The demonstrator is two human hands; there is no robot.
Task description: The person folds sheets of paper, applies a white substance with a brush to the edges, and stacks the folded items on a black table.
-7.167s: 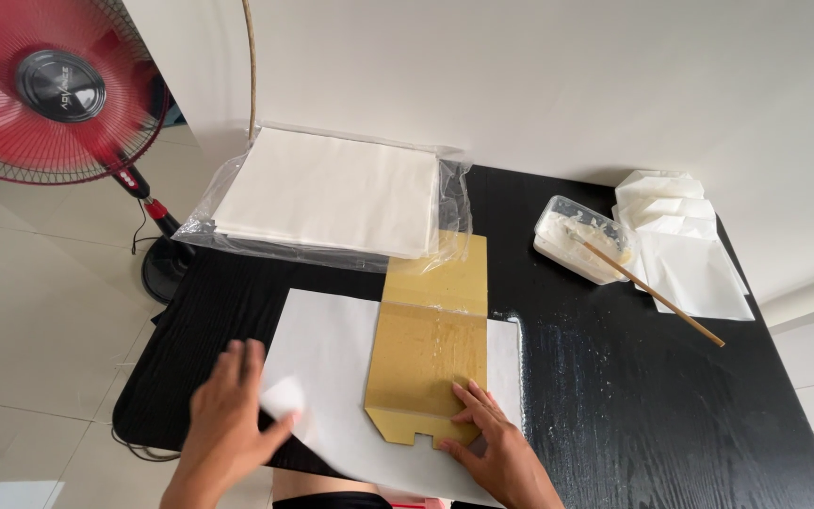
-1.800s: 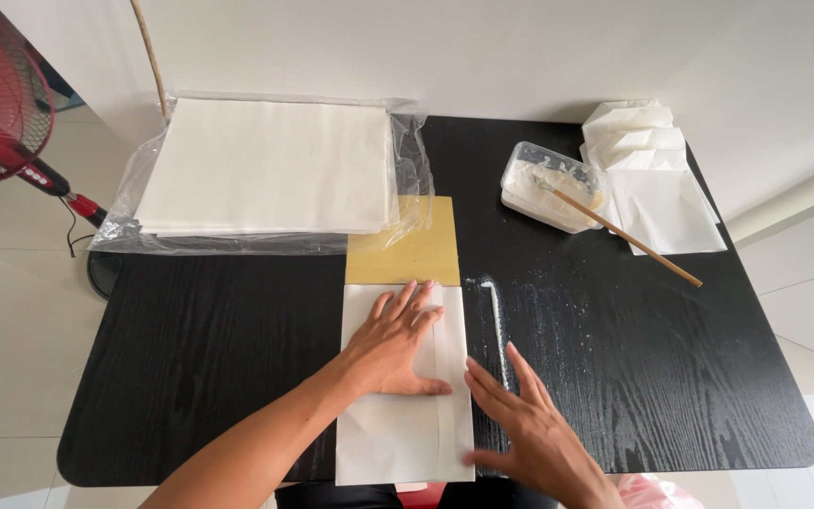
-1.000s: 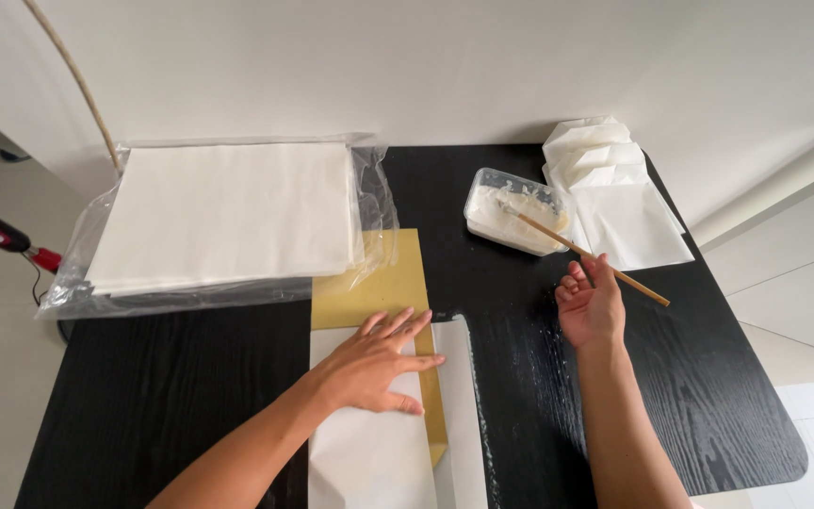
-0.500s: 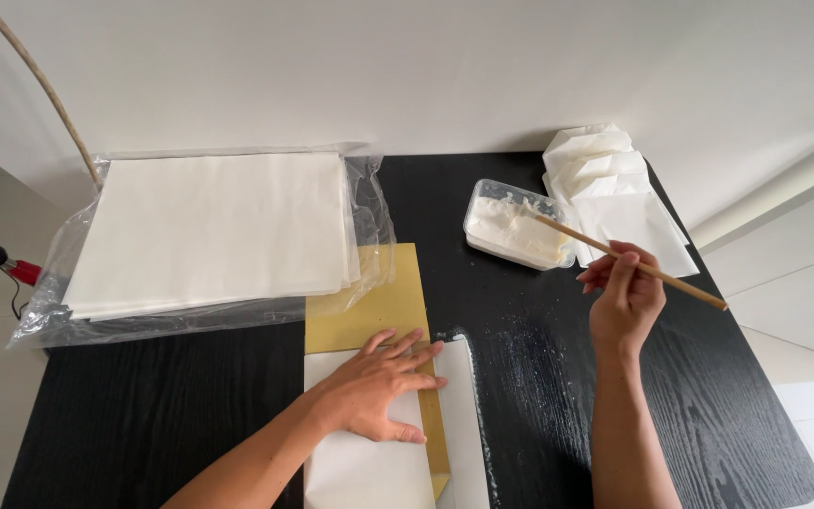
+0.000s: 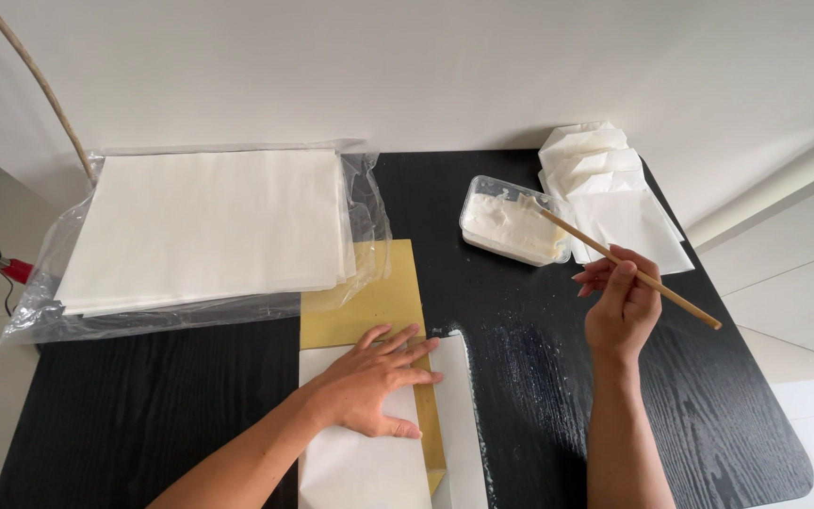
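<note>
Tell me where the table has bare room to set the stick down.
Bare table left of the left hand, below the bagged paper; also the right front corner past the right hand. Crowded around the tub and napkins.

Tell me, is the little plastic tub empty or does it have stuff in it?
It has stuff in it. The clear plastic tub holds thick white paste, and the stick in the right hand reaches into it.

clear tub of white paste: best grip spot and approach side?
Grip the tub across its short sides near the front left corner, coming from above and the left. The wooden stick, held by the right hand, dips in from the right, and folded papers crowd that side.
</note>
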